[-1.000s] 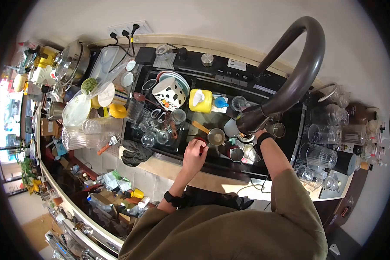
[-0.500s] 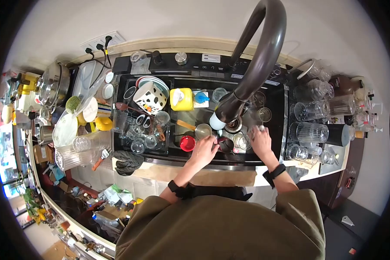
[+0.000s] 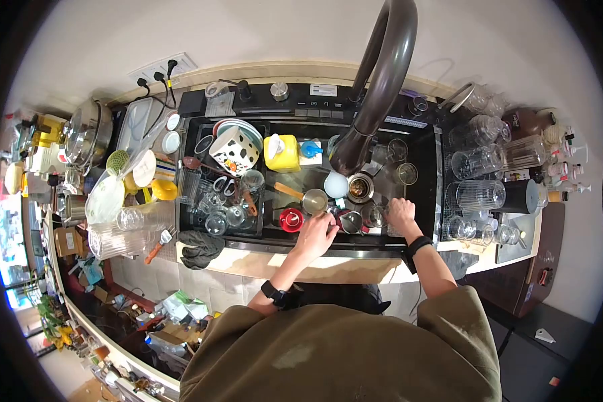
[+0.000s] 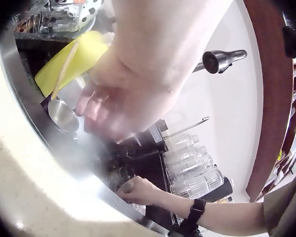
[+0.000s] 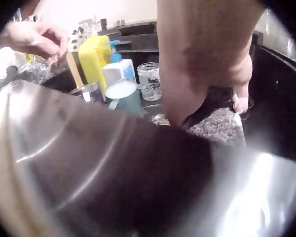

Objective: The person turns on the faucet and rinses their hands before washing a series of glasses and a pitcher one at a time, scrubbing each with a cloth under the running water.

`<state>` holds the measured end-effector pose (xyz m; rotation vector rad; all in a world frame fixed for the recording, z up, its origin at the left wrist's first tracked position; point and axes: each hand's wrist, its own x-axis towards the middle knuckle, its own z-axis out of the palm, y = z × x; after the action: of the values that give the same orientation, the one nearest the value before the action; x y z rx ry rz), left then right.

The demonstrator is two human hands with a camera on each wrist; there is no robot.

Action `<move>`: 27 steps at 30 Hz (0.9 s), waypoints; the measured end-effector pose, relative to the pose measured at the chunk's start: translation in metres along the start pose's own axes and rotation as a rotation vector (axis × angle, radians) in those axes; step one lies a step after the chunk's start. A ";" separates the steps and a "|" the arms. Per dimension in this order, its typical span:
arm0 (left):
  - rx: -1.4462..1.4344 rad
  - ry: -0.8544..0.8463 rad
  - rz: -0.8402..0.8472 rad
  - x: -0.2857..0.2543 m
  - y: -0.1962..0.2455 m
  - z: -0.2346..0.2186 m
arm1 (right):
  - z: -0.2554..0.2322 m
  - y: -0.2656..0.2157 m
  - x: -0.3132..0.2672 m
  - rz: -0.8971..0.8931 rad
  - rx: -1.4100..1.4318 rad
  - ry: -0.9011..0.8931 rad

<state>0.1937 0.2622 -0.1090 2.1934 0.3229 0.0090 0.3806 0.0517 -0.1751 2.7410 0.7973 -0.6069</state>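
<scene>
Since the earlier frame the left hand (image 3: 317,231) has shifted slightly toward the small dark cup (image 3: 350,221) near the sink's front edge, and the right hand (image 3: 402,213) has drawn closer to that edge. The left hand's fingers are relaxed and spread over the cup; whether they touch it cannot be told. The right hand's fingers curl downward by a clear glass (image 3: 374,216); its grip cannot be told. A red cup (image 3: 291,219) sits just left.

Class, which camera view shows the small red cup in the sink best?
The head view: the red cup sits whole and unblocked beside the left hand. Neither wrist view shows it clearly.
</scene>
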 end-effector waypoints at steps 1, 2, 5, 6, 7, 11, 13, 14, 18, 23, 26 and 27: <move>-0.003 0.005 -0.007 -0.002 -0.001 0.002 | 0.002 0.001 0.000 -0.013 0.012 0.006; -0.007 0.012 -0.012 -0.002 0.001 0.004 | -0.001 0.002 0.000 -0.026 0.024 0.013; -0.101 -0.011 -0.119 0.005 0.008 0.010 | -0.018 0.006 -0.006 -0.034 0.064 0.087; -0.165 -0.015 -0.174 0.008 0.009 0.015 | -0.032 0.007 -0.013 -0.032 0.077 0.117; -0.230 -0.021 -0.229 0.010 0.010 0.018 | -0.045 0.008 -0.019 -0.035 0.091 0.147; -0.907 -0.162 -0.784 0.033 0.018 0.040 | -0.106 0.004 -0.051 -0.081 0.230 0.352; -1.462 -0.207 -1.005 0.049 0.032 0.033 | -0.130 -0.010 -0.068 -0.138 0.359 0.490; -1.694 -0.156 -0.897 0.059 0.029 0.039 | -0.133 -0.016 -0.072 -0.222 0.405 0.570; -1.845 0.153 -0.648 0.088 0.039 0.043 | -0.124 -0.040 -0.082 -0.277 0.454 0.722; -1.042 0.648 -0.107 0.091 0.071 0.023 | -0.106 -0.023 -0.101 -0.054 0.658 0.720; -0.534 0.607 0.195 0.077 0.081 -0.006 | -0.102 -0.004 -0.114 0.048 0.771 0.628; -0.389 0.563 0.291 0.073 0.079 -0.011 | -0.105 -0.003 -0.118 0.098 0.785 0.604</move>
<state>0.2810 0.2431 -0.0475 1.7958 0.2788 0.7945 0.3225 0.0332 -0.0290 3.7507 0.5982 -0.0329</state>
